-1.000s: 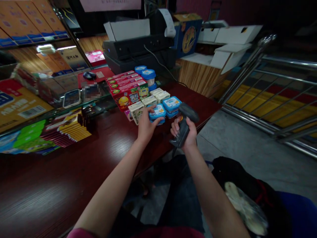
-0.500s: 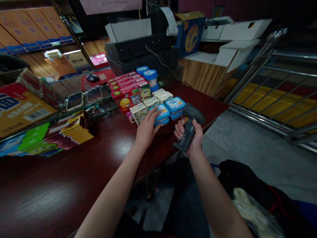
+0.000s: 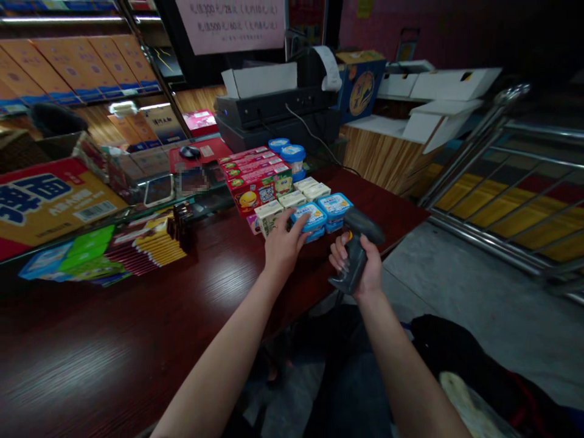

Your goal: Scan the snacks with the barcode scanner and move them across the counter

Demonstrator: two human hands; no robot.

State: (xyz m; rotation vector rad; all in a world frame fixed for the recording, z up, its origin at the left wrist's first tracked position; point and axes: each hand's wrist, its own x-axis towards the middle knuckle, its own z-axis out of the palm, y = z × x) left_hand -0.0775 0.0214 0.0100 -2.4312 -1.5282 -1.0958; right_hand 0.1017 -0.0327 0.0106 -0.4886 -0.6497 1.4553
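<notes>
My right hand (image 3: 365, 264) is wrapped round the grip of a dark barcode scanner (image 3: 353, 267), its head tilted up over the table's right edge. My left hand (image 3: 283, 243) has its fingers apart, at the near side of a blue-lidded plastic tub (image 3: 309, 214) and a small cream carton (image 3: 269, 213). Whether the fingertips touch either one I cannot tell. A second blue-lidded tub (image 3: 335, 205) is just right of the first, and both appear stacked on others. More cream cartons (image 3: 314, 190) and a row of red boxes (image 3: 255, 176) are behind.
Round blue-lidded tubs (image 3: 292, 153) are near a black cash drawer (image 3: 278, 115). Fanned snack packets (image 3: 146, 243), a phone (image 3: 159, 190) and a large carton (image 3: 55, 198) are to the left. A metal railing (image 3: 497, 201) is on the right.
The camera view has shifted, so everything appears lower and farther right. My left fingers have lifted and spread at the near blue-lidded tub. My right hand still holds the barcode scanner.
</notes>
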